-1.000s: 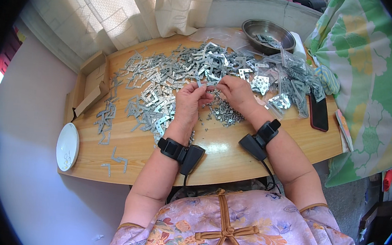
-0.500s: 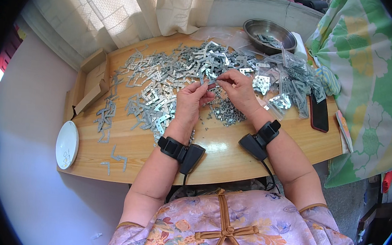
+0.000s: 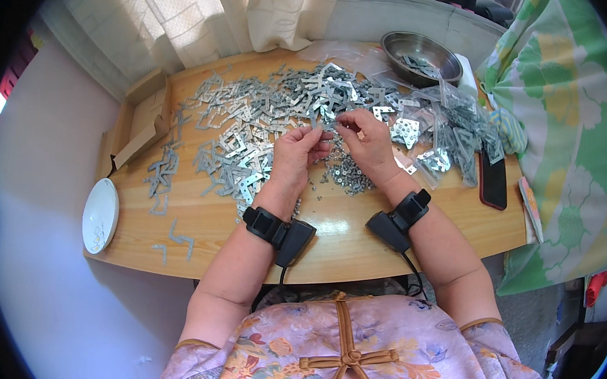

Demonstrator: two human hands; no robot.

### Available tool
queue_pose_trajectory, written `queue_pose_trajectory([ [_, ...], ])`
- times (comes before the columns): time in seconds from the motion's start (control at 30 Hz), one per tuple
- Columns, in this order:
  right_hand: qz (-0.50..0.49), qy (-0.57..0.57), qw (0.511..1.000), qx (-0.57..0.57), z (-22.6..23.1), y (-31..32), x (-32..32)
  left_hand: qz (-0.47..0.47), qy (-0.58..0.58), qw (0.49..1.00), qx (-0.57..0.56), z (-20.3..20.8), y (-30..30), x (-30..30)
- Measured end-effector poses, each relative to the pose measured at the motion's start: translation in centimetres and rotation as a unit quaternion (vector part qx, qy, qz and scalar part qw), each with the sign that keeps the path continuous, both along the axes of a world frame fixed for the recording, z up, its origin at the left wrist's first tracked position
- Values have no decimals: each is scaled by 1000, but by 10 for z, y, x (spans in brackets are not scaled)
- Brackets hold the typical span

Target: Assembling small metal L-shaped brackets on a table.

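Observation:
My left hand (image 3: 295,153) is closed, its thumb and fingers pinching a small grey metal bracket (image 3: 328,126). My right hand (image 3: 369,143) meets it from the other side, fingertips pinched at the bracket's right end; whatever tiny piece may be between them is too small to make out. Behind and left of both hands spreads a big heap of flat L-shaped metal brackets (image 3: 253,107). Small nuts and screws (image 3: 347,173) lie in a loose pile just below my right hand. Each wrist wears a black strapped device.
Clear plastic bags of metal parts (image 3: 458,127) lie to the right, beside a dark phone (image 3: 492,181). A steel bowl (image 3: 439,53) stands at the back. An open cardboard box (image 3: 141,123) and white plate (image 3: 99,216) line the left edge. A few brackets (image 3: 180,240) lie apart at front left.
Both hands stay at nearly the same place over the table, with the right fingers shifting slightly at the bracket. The whole view has tilted a little.

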State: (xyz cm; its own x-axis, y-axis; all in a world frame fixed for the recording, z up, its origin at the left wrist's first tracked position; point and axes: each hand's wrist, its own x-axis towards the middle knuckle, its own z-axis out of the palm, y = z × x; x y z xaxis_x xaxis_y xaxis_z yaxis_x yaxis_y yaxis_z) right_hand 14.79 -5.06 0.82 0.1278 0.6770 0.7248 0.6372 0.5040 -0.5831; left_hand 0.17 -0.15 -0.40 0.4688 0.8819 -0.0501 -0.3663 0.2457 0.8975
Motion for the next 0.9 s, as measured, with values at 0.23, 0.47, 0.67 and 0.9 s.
queue_pose_trajectory([
  [0.23, 6, -23, 1000, 10, -2, 1, 0, 6, 3, 1000, 1, -3, 1, 2],
  [0.47, 0, -4, 1000, 12, -1, 0, -3, -3, 9, 999, 42, -3, 0, 2],
  [0.67, -58, -78, 993, 65, 0, 1, 0, 6, 19, 998, 65, -3, -1, 2],
  [0.9, -60, -91, 991, 72, 0, 2, 1, 6, 27, 996, 79, -1, -3, 3],
])
